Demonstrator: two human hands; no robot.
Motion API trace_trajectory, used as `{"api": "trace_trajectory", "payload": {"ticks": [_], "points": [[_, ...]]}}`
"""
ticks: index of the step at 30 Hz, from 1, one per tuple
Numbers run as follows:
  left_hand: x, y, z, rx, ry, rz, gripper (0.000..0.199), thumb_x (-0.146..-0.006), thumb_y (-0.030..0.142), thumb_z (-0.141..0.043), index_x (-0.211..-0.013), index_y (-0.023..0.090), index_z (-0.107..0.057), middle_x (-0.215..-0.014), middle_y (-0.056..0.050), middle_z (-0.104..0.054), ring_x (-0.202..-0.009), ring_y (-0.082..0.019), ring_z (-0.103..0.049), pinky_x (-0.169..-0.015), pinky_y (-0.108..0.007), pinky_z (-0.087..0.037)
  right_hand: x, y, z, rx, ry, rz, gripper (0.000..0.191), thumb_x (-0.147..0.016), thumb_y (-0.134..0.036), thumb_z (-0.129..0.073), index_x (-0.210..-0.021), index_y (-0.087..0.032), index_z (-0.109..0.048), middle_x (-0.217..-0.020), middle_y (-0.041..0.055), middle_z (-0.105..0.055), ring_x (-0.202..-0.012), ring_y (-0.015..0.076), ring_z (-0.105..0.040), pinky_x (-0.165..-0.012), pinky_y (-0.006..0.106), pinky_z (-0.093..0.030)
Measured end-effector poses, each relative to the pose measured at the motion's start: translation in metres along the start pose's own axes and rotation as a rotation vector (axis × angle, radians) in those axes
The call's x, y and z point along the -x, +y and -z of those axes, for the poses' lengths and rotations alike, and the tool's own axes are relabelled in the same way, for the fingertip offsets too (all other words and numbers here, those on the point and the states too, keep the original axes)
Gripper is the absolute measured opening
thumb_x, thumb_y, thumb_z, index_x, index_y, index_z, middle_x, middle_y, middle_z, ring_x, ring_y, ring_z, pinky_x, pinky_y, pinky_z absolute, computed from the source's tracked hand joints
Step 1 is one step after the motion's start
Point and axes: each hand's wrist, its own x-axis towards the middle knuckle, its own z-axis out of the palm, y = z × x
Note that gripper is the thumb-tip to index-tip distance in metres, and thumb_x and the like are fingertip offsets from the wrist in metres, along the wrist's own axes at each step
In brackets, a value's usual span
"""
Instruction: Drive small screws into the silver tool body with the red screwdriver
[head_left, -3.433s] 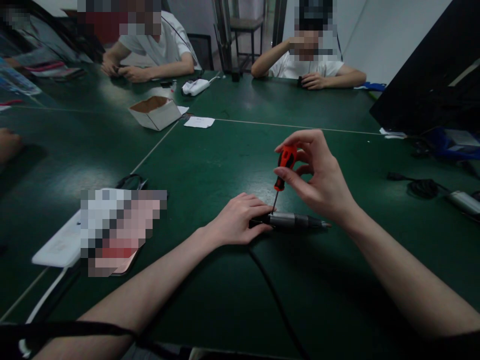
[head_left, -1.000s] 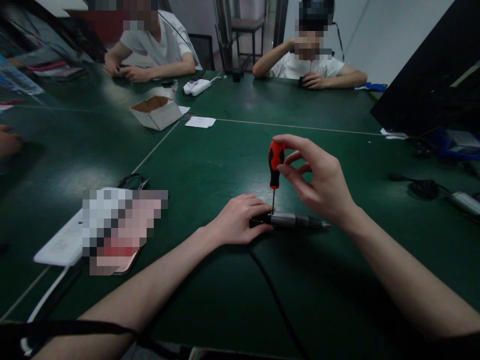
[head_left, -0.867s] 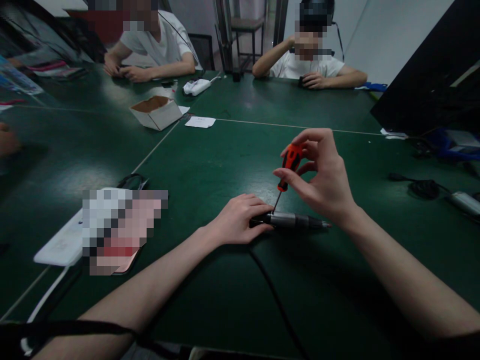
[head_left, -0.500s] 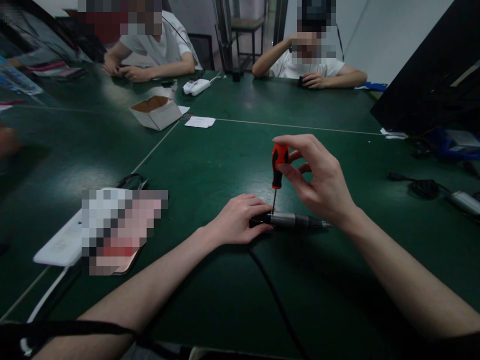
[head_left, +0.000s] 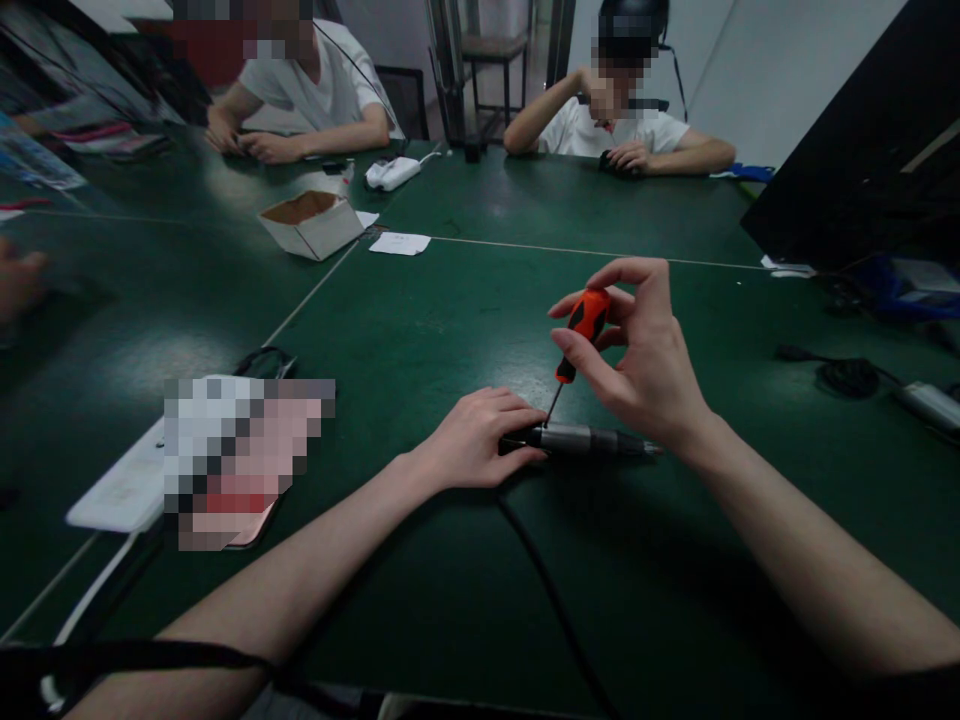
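Observation:
In the head view, my right hand (head_left: 649,345) has its fingers around the handle of a red-and-black screwdriver (head_left: 589,317). The screwdriver leans to the right, its thin shaft reaching down to the upper side of a black and silver corded handpiece (head_left: 574,438). That handpiece lies on its side on the table, narrow end to the right. Over its left end, my left hand (head_left: 480,440) keeps it gripped between thumb and fingers. A black cord (head_left: 551,585) runs from below my left hand toward the front edge. The exact contact at the screwdriver's tip is too small to make out.
On the green table (head_left: 420,340) at left are a white power strip (head_left: 120,490) and a pink phone-like object (head_left: 262,520). A small open box (head_left: 315,230) and paper (head_left: 400,243) lie farther back. Cables and an adapter (head_left: 930,402) are at right. Two people sit opposite; another's hand (head_left: 19,280) shows at left.
The screwdriver has gone from nearly upright to tilted, its handle shifting right. The fingers of my right hand have moved from its top to around the handle. My left hand and the handpiece stay put.

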Motion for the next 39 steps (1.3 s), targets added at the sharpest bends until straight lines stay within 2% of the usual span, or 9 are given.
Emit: {"api": "trace_trajectory", "payload": {"ticks": [6,9,11,15,21,26,31,34,39], "points": [[-0.0005,-0.0004,0.0002,0.007,0.0,-0.01,0.032,-0.086,0.034,-0.062,-0.111,0.013,-0.065,-0.099,-0.009,-0.069,-0.091,-0.023,-0.063,-0.079,-0.036,-0.049,-0.0015,-0.0008,0.0053,0.104,-0.098,0.053,0.034,-0.091,-0.013,-0.05,-0.123,-0.025,-0.047,-0.116,0.0032,-0.06,-0.089,0.0147,-0.062,-0.063,0.026,-0.055],[-0.0006,0.0003,0.0008,0.003,-0.003,-0.009,0.033,-0.086,0.035,-0.063,-0.111,0.013,-0.065,-0.099,-0.009,-0.069,-0.091,-0.023,-0.063,-0.079,-0.036,-0.048,-0.0013,0.0015,0.0046,0.08,-0.073,0.038,0.032,-0.09,-0.021,-0.056,-0.12,-0.026,-0.045,-0.111,0.0026,-0.063,-0.089,0.0156,-0.063,-0.06,0.026,-0.055],[-0.0006,0.0011,0.0013,-0.005,-0.003,-0.001,0.033,-0.086,0.035,-0.063,-0.111,0.014,-0.065,-0.1,-0.009,-0.069,-0.091,-0.023,-0.063,-0.079,-0.035,-0.048,-0.0008,0.0028,0.003,0.042,-0.014,0.024,0.037,-0.085,-0.027,-0.065,-0.114,-0.026,-0.042,-0.1,0.0011,-0.065,-0.084,0.0158,-0.065,-0.055,0.024,-0.054],[-0.0006,0.002,0.0019,-0.005,0.001,-0.001,0.034,-0.086,0.035,-0.063,-0.112,0.014,-0.065,-0.1,-0.009,-0.069,-0.091,-0.023,-0.063,-0.078,-0.035,-0.048,0.0,0.0029,-0.0003,0.018,0.051,-0.002,0.04,-0.082,-0.021,-0.066,-0.109,-0.025,-0.037,-0.085,-0.0026,-0.065,-0.072,0.0136,-0.064,-0.053,0.024,-0.054],[-0.0002,0.0001,-0.0001,-0.01,0.015,-0.007,0.033,-0.087,0.037,-0.061,-0.111,0.015,-0.065,-0.099,-0.009,-0.069,-0.09,-0.023,-0.063,-0.078,-0.035,-0.048,-0.0008,-0.0002,0.0024,0.033,0.0,0.022,0.032,-0.085,-0.021,-0.063,-0.112,-0.023,-0.044,-0.099,0.0013,-0.065,-0.081,0.0145,-0.065,-0.053,0.023,-0.053],[-0.0001,-0.0001,-0.0005,0.005,0.005,-0.006,0.032,-0.086,0.035,-0.063,-0.11,0.014,-0.065,-0.099,-0.008,-0.069,-0.09,-0.023,-0.063,-0.079,-0.034,-0.048,-0.0018,0.0003,0.0059,0.141,-0.08,0.099,0.035,-0.092,-0.012,-0.048,-0.125,-0.023,-0.05,-0.114,0.0039,-0.06,-0.09,0.0139,-0.061,-0.064,0.024,-0.054],[-0.0006,0.0012,0.0008,-0.004,0.012,0.001,0.033,-0.085,0.035,-0.064,-0.111,0.014,-0.065,-0.099,-0.008,-0.069,-0.089,-0.023,-0.063,-0.077,-0.034,-0.048,0.0001,0.004,0.0023,0.044,0.008,0.043,0.04,-0.083,-0.025,-0.067,-0.115,-0.025,-0.043,-0.1,0.0015,-0.064,-0.082,0.016,-0.063,-0.053,0.025,-0.054],[-0.0008,0.002,0.0017,-0.004,0.012,0.001,0.034,-0.086,0.036,-0.063,-0.111,0.014,-0.065,-0.098,-0.008,-0.069,-0.089,-0.023,-0.063,-0.076,-0.034,-0.048,0.0008,0.005,-0.0005,0.019,0.069,0.012,0.042,-0.081,-0.022,-0.069,-0.109,-0.026,-0.038,-0.089,-0.0012,-0.063,-0.074,0.0153,-0.064,-0.05,0.025,-0.053],[-0.001,0.0023,0.0022,-0.006,0.001,0.006,0.033,-0.086,0.036,-0.062,-0.112,0.014,-0.065,-0.099,-0.009,-0.069,-0.091,-0.023,-0.063,-0.078,-0.035,-0.049,0.0002,0.0021,0.0003,0.025,0.003,0.018,0.036,-0.086,-0.021,-0.061,-0.113,-0.026,-0.038,-0.099,0.0018,-0.065,-0.081,0.0163,-0.064,-0.052,0.025,-0.053]]}}
